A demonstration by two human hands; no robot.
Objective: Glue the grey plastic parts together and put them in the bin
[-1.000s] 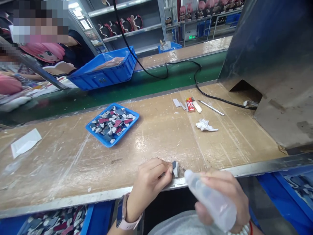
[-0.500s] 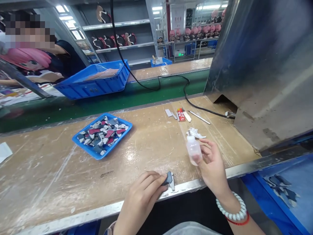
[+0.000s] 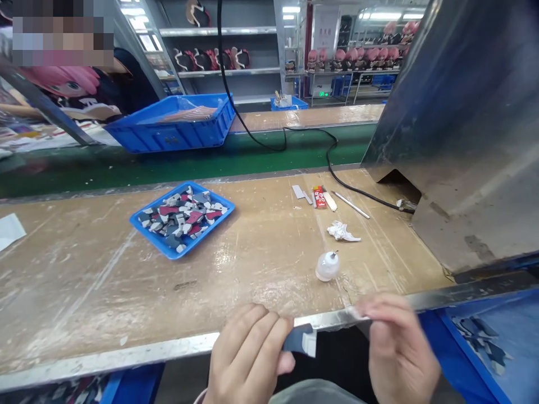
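My left hand [image 3: 252,350] is closed around a small dark grey piece with a white end [image 3: 309,343], just in front of the table's metal edge. Off to the right, my right hand [image 3: 398,336] is blurred; its fingers are pinched together at a small whitish bit [image 3: 353,311] too smeared to identify. A translucent squeeze bottle [image 3: 327,266] with a thin metal tip stands on the table beyond my hands, touched by neither. Behind it lies a crumpled white tissue [image 3: 343,231].
A blue tray [image 3: 172,257] holds grey, white and red pieces. Near the back lie a red packet [image 3: 319,197] and a thin rod [image 3: 351,205]. A metal housing [image 3: 416,140] stands at right, above a blue bin [image 3: 463,359]. Across the green belt [image 3: 189,160], a person sits by a blue crate [image 3: 168,134].
The bottle has left my right hand and now stands on the table. My right hand has drawn back toward me. The left hand has shifted slightly nearer with the grey piece, which is turned.
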